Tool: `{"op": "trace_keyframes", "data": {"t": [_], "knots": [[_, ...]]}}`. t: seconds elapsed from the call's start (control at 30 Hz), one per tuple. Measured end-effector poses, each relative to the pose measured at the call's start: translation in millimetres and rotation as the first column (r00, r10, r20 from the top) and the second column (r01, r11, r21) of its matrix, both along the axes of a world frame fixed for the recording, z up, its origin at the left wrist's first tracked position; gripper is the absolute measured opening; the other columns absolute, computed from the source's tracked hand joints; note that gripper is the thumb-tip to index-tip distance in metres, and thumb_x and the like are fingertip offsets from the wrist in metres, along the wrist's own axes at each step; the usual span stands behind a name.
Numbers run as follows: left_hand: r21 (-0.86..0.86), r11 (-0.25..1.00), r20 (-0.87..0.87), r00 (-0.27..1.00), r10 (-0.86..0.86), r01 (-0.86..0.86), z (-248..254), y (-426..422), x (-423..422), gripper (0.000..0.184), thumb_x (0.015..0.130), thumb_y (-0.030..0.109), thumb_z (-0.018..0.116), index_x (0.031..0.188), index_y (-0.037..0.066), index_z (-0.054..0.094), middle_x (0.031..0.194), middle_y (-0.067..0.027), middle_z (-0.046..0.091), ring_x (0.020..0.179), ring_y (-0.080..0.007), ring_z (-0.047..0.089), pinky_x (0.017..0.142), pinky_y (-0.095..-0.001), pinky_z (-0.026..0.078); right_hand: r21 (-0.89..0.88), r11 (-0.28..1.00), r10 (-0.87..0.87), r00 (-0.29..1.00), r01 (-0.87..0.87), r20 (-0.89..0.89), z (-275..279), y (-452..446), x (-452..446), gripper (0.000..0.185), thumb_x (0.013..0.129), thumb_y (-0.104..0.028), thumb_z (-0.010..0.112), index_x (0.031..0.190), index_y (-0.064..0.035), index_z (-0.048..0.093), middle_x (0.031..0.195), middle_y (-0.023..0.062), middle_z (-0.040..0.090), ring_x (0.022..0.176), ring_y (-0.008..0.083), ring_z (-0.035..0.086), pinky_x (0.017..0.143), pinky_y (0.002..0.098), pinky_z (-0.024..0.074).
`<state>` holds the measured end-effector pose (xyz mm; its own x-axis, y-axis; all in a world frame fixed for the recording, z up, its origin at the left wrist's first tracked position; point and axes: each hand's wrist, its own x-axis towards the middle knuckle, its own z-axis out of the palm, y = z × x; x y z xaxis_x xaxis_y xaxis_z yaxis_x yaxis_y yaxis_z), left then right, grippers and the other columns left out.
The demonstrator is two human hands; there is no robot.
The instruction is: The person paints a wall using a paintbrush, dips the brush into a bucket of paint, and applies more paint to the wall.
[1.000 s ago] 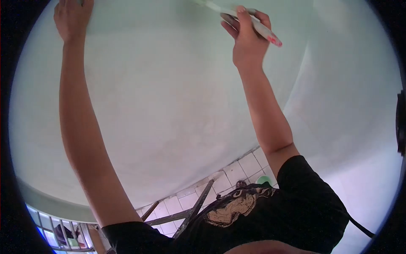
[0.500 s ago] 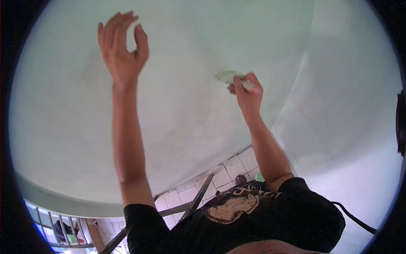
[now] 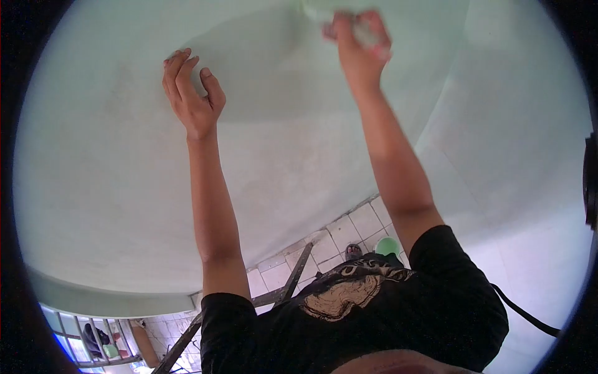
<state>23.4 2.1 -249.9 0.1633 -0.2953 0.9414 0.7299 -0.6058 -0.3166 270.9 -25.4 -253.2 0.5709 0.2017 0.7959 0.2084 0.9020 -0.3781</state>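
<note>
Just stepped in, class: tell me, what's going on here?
Someone in a black shirt is at a pale wall. The right hand grips a blurred, pale tool, probably a brush, against or near it. The empty left hand is loosely curled by the wall. A green bucket sits below.

Left hand point(image 3: 195, 105), right hand point(image 3: 359, 53) before wall point(image 3: 280, 168); container point(image 3: 387, 247) on floor point(image 3: 342, 232)

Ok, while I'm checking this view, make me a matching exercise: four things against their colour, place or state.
1. Left hand
2. Right hand
3. Container
4. Shirt

A. Blurred, holding a tool
B. Black, with a printed picture
C. Fingers bent, nothing visible in it
D. Green, on the tiled floor

Pairs: 1-C, 2-A, 3-D, 4-B
</note>
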Motion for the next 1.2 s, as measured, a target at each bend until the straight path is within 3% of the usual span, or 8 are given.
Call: {"op": "trace_keyframes", "data": {"t": [0.23,0.47,0.57,0.77,0.87,1.03,1.17,1.2], "knots": [[-0.018,1.000,-0.003,1.000,-0.007,0.007,-4.6,-3.4,-1.5,0.021,0.084,0.000,0.052,0.105,0.000,0.055,0.112,-0.0143,0.058,0.108,-0.0286,0.054,0.099,-0.0442,0.042,-0.440,0.880,0.177,0.983,-0.178,-0.043,-150.2,-54.1,-8.6,0.020,0.087,-0.003,0.061,0.076,-0.0007,0.045,0.077,0.0094,0.061,0.068,0.0161,0.066,0.060,0.0292,0.0586],[-0.019,1.000,-0.002,1.000,0.008,-0.008,-4.4,-2.2,-0.9,0.018,0.085,0.001,0.052,0.102,0.000,0.055,0.109,-0.0128,0.059,0.106,-0.0273,0.056,0.099,-0.0440,0.042,-0.602,0.797,-0.023,0.998,0.058,0.065,-78.4,-39.0,-5.6,0.020,0.085,-0.007,0.061,0.073,-0.0021,0.045,0.073,0.0059,0.060,0.064,0.0147,0.066,0.052,0.0279,0.0515],[-0.010,1.000,-0.001,1.000,0.026,-0.026,-2.2,-1.5,-1.0,0.017,0.085,0.002,0.053,0.102,0.000,0.056,0.109,-0.0123,0.060,0.105,-0.0267,0.056,0.099,-0.0439,0.043,-0.376,0.925,-0.047,0.999,0.052,0.023,-3.9,-20.4,-5.9,0.020,0.083,-0.011,0.061,0.070,-0.0041,0.046,0.059,0.0066,0.058,0.055,0.0163,0.062,0.052,0.0312,0.0474],[-0.004,1.000,0.011,1.000,-0.005,0.005,-1.1,-1.3,0.6,0.016,0.085,0.003,0.053,0.100,0.001,0.055,0.107,-0.0119,0.061,0.104,-0.0270,0.056,0.098,-0.0441,0.043,0.060,0.998,0.012,0.996,-0.018,0.090,56.6,-38.6,-5.0,0.015,0.089,-0.004,0.056,0.077,-0.0002,0.048,0.072,0.0115,0.062,0.063,0.0155,0.065,0.058,0.0292,0.0588],[-0.002,1.000,0.026,1.000,0.002,-0.002,-1.9,0.2,2.2,0.016,0.083,0.003,0.054,0.099,0.002,0.055,0.105,-0.0115,0.061,0.102,-0.0275,0.057,0.097,-0.0445,0.042,-0.083,0.996,-0.026,0.999,0.029,0.032,-11.4,-16.0,-7.7,0.022,0.082,-0.008,0.063,0.069,-0.0044,0.045,0.059,0.0061,0.058,0.054,0.0132,0.060,0.051,0.0288,0.0453],[0.015,1.000,0.039,0.999,-0.011,0.011,-2.5,1.9,3.4,0.016,0.083,0.003,0.054,0.098,0.001,0.055,0.104,-0.0118,0.061,0.101,-0.0280,0.057,0.096,-0.0448,0.042,-0.443,0.896,0.018,1.000,-0.021,-0.011,-172.5,-33.5,-6.1,0.022,0.083,-0.004,0.065,0.069,-0.0049,0.047,0.062,0.0062,0.060,0.058,0.0096,0.059,0.051,0.0247,0.0460],[0.011,1.000,0.039,0.999,0.012,-0.012,-1.4,1.2,3.8,0.016,0.082,0.003,0.055,0.098,0.002,0.055,0.104,-0.0117,0.061,0.101,-0.0278,0.057,0.096,-0.0448,0.043,-0.583,0.775,0.126,0.963,-0.246,-0.239,-180.5,-75.2,-0.8,0.022,0.088,-0.004,0.060,0.073,-0.0026,0.044,0.074,0.0065,0.059,0.065,0.0129,0.064,0.053,0.0264,0.0530],[-0.003,0.999,0.032,0.999,0.034,-0.034,-1.8,0.1,2.8,0.015,0.082,0.003,0.055,0.097,0.002,0.055,0.105,-0.0118,0.061,0.101,-0.0278,0.057,0.096,-0.0448,0.043,-0.596,0.803,0.027,1.000,-0.030,-0.014,-171.2,-68.5,2.8,0.021,0.087,-0.005,0.060,0.074,-0.0022,0.044,0.073,0.0063,0.058,0.065,0.0129,0.064,0.053,0.0271,0.0535]]}}
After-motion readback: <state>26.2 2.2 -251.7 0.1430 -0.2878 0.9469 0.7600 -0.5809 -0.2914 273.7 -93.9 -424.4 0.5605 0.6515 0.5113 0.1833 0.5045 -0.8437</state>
